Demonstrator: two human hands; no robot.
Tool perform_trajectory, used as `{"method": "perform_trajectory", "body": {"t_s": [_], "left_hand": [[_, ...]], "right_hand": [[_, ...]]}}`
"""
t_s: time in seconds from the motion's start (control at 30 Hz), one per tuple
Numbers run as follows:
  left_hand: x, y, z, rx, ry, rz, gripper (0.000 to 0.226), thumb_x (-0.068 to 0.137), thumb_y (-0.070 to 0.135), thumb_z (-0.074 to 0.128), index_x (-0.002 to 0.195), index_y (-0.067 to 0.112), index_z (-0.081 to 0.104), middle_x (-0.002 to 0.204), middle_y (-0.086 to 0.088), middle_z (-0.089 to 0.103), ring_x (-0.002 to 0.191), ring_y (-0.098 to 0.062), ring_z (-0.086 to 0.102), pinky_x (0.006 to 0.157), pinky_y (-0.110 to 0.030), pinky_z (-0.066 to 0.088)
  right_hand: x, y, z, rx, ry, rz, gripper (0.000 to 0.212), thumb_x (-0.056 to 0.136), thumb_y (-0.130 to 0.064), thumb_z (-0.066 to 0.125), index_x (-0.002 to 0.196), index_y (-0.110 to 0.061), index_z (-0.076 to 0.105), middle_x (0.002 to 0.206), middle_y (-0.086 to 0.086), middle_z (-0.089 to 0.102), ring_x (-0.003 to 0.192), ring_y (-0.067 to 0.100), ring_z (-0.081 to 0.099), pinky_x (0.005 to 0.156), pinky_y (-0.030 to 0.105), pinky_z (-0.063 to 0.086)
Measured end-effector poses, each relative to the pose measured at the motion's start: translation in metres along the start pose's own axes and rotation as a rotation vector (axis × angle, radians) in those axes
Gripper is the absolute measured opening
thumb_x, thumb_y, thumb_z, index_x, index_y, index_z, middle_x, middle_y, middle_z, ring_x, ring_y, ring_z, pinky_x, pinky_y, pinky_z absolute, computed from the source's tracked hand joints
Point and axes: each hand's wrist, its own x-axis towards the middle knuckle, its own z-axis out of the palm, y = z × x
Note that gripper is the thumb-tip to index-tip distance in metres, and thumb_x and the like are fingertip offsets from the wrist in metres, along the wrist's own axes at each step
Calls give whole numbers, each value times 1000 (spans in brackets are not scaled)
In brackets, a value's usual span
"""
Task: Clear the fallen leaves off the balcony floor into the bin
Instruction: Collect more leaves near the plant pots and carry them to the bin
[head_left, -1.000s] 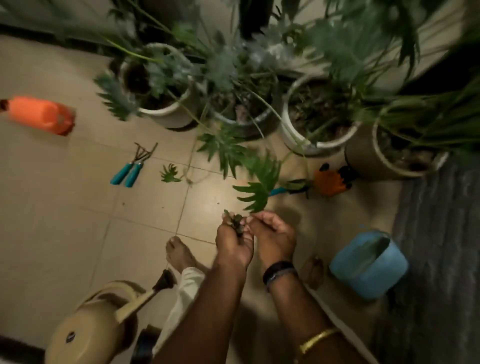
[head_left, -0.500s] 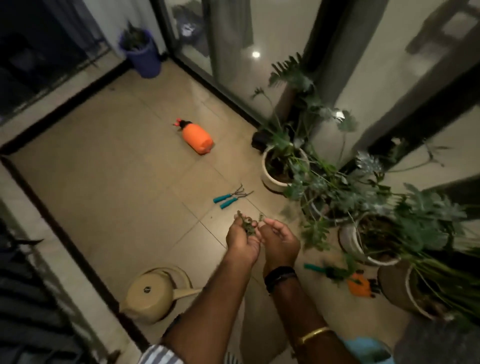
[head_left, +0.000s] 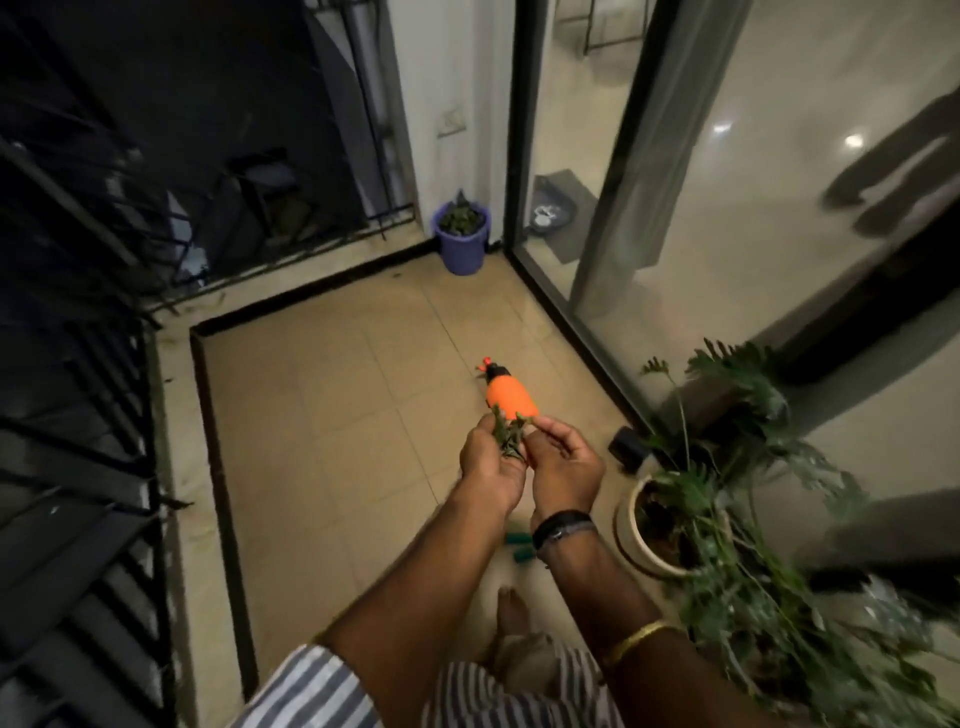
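A bunch of fallen leaves (head_left: 508, 437) sits gripped in the left hand (head_left: 491, 467), the right hand (head_left: 563, 462) fingers pinching its top; the purple bin (head_left: 462, 244), far across the balcony floor (head_left: 332, 415), awaits them.

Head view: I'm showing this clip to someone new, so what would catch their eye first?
Most likely the bright orange spray bottle, lying on its side on the tan tiled floor mid-frame. Just in front of it, the left hand grips a small bunch of leaves while the right hand pinches at its top. Far back in the corner stands a blue bucket already holding greenery.
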Motion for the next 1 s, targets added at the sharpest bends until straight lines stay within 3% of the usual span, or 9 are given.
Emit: {"method": "perform_trajectory", "body": {"t_s": [0.1, 0.17, 0.27, 0.3, 0.4, 0.57, 0.83, 1.0], "left_hand": [[22, 47, 28, -27, -37, 51, 27, 102, 21, 48, 83, 6, 59, 74, -12, 63, 76, -26, 59, 78, -38, 50], [38, 75, 44, -36, -16, 95, 31, 104, 22, 47, 81, 6, 59, 68, -12, 66, 79, -27, 60, 80, -40, 51], [58, 117, 69, -21, -7, 121, 25, 101, 27, 53, 88, 6, 60, 101, -22, 65, 96, -33, 59, 100, -48, 47], [70, 132, 78, -27, 6, 133, 24, 100, 27, 54, 89, 7, 59, 102, -22, 64, 92, -31, 59, 96, -45, 49], [106, 183, 108, -18, 18, 143, 26, 103, 24, 49, 85, 7, 58, 83, -12, 58, 76, -23, 56, 82, -39, 50], [189, 276, 166, 32, -33, 126, 29, 105, 21, 44, 81, 8, 55, 75, -6, 55, 66, -18, 52, 60, -29, 40], [288, 409, 258, 141, -113, 82, 28, 104, 21, 46, 89, 3, 60, 83, -14, 63, 75, -24, 60, 68, -35, 48], [356, 458, 321, 237, -109, 95, 25, 101, 23, 53, 103, 0, 64, 94, -17, 67, 80, -27, 64, 67, -37, 51]], "right_hand": [[29, -13, 47, -68, -110, -35, 27, 80, 7, 72, 79, -19, 76, 85, 9, 76, 78, 20, 71, 80, 39, 59], [47, -21, 79, -94, -169, -40, 26, 81, 7, 71, 83, -18, 77, 85, 8, 77, 80, 22, 72, 85, 44, 59], [73, -35, 129, -97, -204, -42, 24, 82, 8, 69, 89, -14, 76, 87, 8, 77, 86, 25, 74, 88, 47, 59], [82, -41, 147, -90, -214, -39, 25, 83, 9, 69, 89, -14, 76, 87, 8, 77, 85, 23, 74, 88, 46, 59], [117, -51, 206, -96, -211, -73, 27, 83, 10, 67, 87, -16, 74, 82, 5, 76, 76, 14, 71, 84, 41, 60], [186, -60, 316, -58, -183, -79, 22, 85, 7, 68, 90, -13, 74, 86, 13, 76, 79, 22, 71, 77, 37, 61], [281, -91, 470, 33, -114, -30, 23, 88, 7, 65, 88, -15, 73, 84, 7, 75, 78, 17, 71, 74, 31, 59], [368, -97, 536, 0, -67, -40, 20, 86, 2, 70, 87, -17, 76, 88, 9, 77, 90, 28, 72, 83, 41, 60]]}}
